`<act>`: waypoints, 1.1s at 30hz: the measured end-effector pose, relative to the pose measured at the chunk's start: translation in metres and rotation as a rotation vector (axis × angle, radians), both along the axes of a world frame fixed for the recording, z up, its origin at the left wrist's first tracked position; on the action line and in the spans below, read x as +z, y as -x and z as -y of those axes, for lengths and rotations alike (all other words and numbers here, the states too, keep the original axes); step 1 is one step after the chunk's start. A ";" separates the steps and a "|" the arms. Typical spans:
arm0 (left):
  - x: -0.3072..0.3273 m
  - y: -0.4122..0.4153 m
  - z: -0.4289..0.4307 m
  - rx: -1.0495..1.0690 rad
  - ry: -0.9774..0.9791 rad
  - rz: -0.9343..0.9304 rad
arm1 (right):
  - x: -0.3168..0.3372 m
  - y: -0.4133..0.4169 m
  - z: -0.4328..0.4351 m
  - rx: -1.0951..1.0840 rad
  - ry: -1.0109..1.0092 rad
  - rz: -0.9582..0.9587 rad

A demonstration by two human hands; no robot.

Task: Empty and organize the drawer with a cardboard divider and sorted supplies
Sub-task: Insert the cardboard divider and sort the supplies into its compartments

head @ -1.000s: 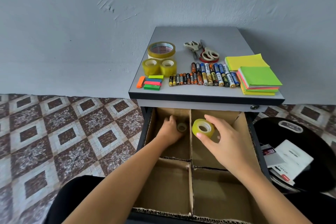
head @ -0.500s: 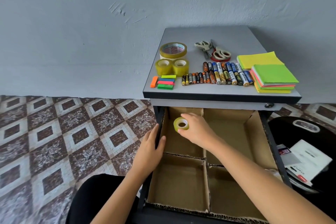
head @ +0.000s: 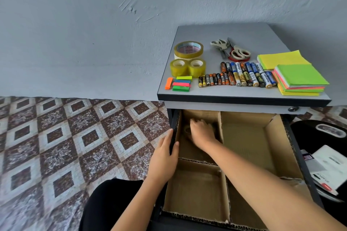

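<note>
Presently finds the right hand (head: 202, 134) sunk low in the back-left compartment of the drawer (head: 174, 122). Notes a shift from a second ago, when held raised over the neighbouring back compartment, across the cardboard divider (head: 226, 199), with a small tape roll pinched in plain view. Records no raised roll now, only a blurred ring shape on the compartment floor just off the fingertips, toward the thumb side, and takes it for the tape roll (head: 187, 130). Cannot tell the state of this grip: fingers bent downward, contact with the ring hidden by blur and shadow. Finds the left hand (head: 165, 157) withdrawn from that same compartment and clamped on the drawer's left wall, thumb over the rim, fingers outside, just short and outboard of the working hand. Judges this a steadying hold. Judges the tape as gathering in one compartment, hence sorting begun rather than finished. Sees bare cardboard in the compartments nearer the wrist and beyond the little finger. Notes, well beyond and above the grip on the cabinet top (head: 225, 33), three larger rolls (head: 188, 48), batteries (head: 238, 78), scissors (head: 231, 49), sticky notes (head: 298, 78) and page flags (head: 181, 83), all yet to be stowed.
</note>
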State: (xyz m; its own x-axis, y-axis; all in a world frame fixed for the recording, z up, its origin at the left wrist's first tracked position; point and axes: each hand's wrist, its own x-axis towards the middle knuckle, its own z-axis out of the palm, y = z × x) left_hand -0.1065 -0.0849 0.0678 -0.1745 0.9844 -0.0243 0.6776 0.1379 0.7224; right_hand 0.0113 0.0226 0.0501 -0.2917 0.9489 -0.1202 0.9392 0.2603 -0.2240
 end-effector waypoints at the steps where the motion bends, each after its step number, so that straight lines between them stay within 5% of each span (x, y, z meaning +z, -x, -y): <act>1: 0.000 0.000 0.000 0.001 -0.001 0.003 | 0.000 -0.001 0.000 0.004 -0.010 0.021; 9: 0.000 0.000 0.000 -0.005 -0.003 0.030 | 0.002 -0.002 0.000 0.019 -0.001 0.023; 21: 0.001 0.002 -0.003 -0.004 -0.031 -0.035 | 0.055 -0.032 0.030 0.024 0.032 -0.401; 28: 0.082 0.006 -0.047 0.138 -0.509 -0.077 | 0.144 -0.056 0.031 0.073 -0.166 -0.601; 33: 0.135 0.012 -0.122 0.041 -0.383 -0.213 | 0.178 -0.052 -0.010 0.034 -0.315 -0.551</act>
